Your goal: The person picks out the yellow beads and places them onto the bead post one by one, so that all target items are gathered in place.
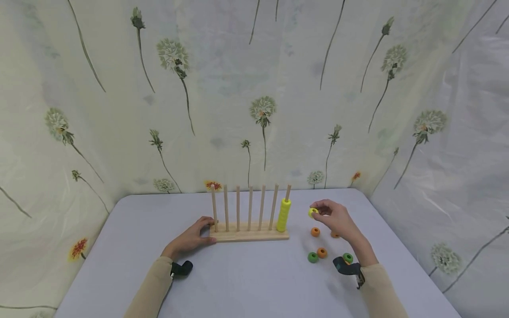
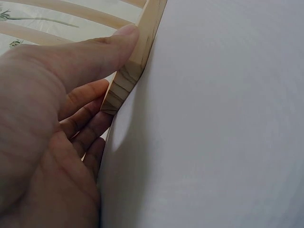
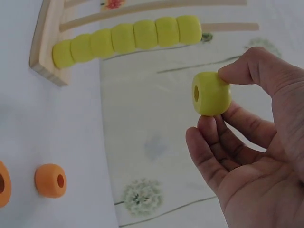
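A wooden peg rack (image 1: pixel 248 236) with a row of upright dowels stands near the back of the table. My left hand (image 1: pixel 191 238) grips the left end of its base, and the left wrist view shows the thumb on one side and fingers on the other. Several yellow beads (image 1: pixel 283 215) are stacked on the rightmost dowel, whose top stays bare. To the right of that stack, my right hand (image 1: pixel 338 220) pinches one more yellow bead (image 3: pixel 212 94) between thumb and fingers, above the table. The bead's hole (image 3: pixel 196 93) shows in the right wrist view.
Loose orange beads (image 1: pixel 315 232) and green beads (image 1: pixel 313 257) lie on the white table (image 1: pixel 246 282) below the right hand; the right forearm and wrist camera partly cover some. A dandelion-print cloth (image 1: pixel 222 110) hangs behind the table.
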Demonstrator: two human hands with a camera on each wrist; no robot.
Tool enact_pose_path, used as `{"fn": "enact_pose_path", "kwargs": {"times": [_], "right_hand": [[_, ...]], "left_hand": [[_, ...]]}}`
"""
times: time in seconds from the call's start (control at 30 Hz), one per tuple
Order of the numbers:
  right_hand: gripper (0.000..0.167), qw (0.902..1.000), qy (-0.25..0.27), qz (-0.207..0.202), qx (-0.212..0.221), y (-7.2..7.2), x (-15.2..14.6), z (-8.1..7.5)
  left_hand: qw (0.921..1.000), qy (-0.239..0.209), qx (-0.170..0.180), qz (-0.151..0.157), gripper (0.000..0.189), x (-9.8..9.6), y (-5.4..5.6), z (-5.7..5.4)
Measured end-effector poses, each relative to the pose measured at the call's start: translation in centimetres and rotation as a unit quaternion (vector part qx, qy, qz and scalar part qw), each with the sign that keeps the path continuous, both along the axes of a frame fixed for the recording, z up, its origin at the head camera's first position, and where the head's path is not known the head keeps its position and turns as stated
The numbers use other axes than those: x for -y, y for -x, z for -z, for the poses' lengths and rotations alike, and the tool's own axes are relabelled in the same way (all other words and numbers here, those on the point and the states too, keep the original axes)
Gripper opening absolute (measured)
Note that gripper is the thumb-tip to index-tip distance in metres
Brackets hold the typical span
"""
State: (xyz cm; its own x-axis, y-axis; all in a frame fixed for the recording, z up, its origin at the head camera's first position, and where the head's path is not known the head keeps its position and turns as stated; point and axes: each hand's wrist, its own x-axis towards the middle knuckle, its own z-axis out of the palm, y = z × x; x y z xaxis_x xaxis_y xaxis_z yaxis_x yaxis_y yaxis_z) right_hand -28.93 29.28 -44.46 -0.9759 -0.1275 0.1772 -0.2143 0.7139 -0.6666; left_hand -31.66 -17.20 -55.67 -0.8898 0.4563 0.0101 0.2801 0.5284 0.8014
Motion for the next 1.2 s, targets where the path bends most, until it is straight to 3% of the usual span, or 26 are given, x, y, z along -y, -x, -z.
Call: {"fn": "enact_pose_path", "kwargs": {"times": [0.5, 1.2], "right_hand": [[0.029, 0.999, 0.009, -0.027, -0.034, 1.1, 1.0, -3.2], [0.029, 0.9978, 0.013, -0.046, -0.045, 2.0, 3.2, -6.9]], "left_hand": [[1.0, -0.008, 0.002, -0.004, 0.07, 0.1, 0.0, 0.1], [0.9999, -0.005, -0.004, 0.011, 0.068, 0.1, 0.1, 0.1]]}}
